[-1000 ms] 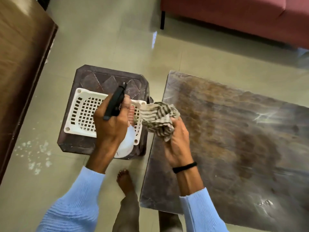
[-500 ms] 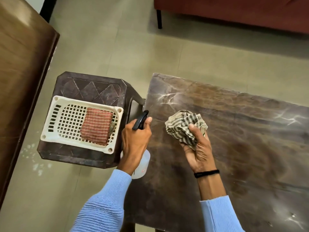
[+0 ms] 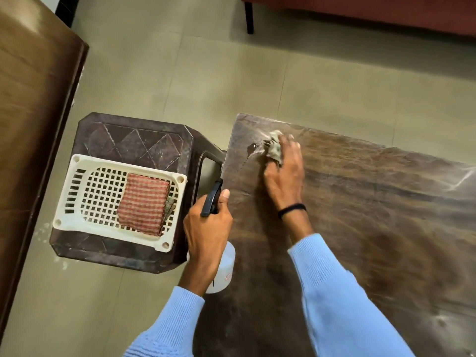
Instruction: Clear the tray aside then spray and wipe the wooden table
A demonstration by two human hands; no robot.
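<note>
- Cloth work is under way at the far left corner of the wooden table (image 3: 373,228): the right hand (image 3: 282,176) presses a bunched wiping cloth (image 3: 275,148) down on the tabletop.
- We see the right fingers bent over the wad and closed on it, with cloth poking out past them; motion blur hides the fingertips.
- Just left of the wiping cloth, a small wet patch (image 3: 252,148) shines on the wood.
- A black band (image 3: 291,209) circles the right wrist, above a light blue sleeve (image 3: 334,292).
- The left hand (image 3: 206,228) grips the spray bottle (image 3: 226,264) over the table's left edge; the fingers wrap the neck and the thumb lies beside the black spray head (image 3: 211,199), which points away from us.
- We cannot tell whether the bottle's base touches the table.
- The white tray (image 3: 74,202) sits off the table, on a dark plastic stool (image 3: 134,140) that stands just beside the table's left edge.
- A folded red checked cloth (image 3: 144,202) lies in the right half of the tray.
- A brown furniture top (image 3: 31,99) fills the left edge of the view.
- A red sofa (image 3: 360,11) with a dark leg runs along the top.
</note>
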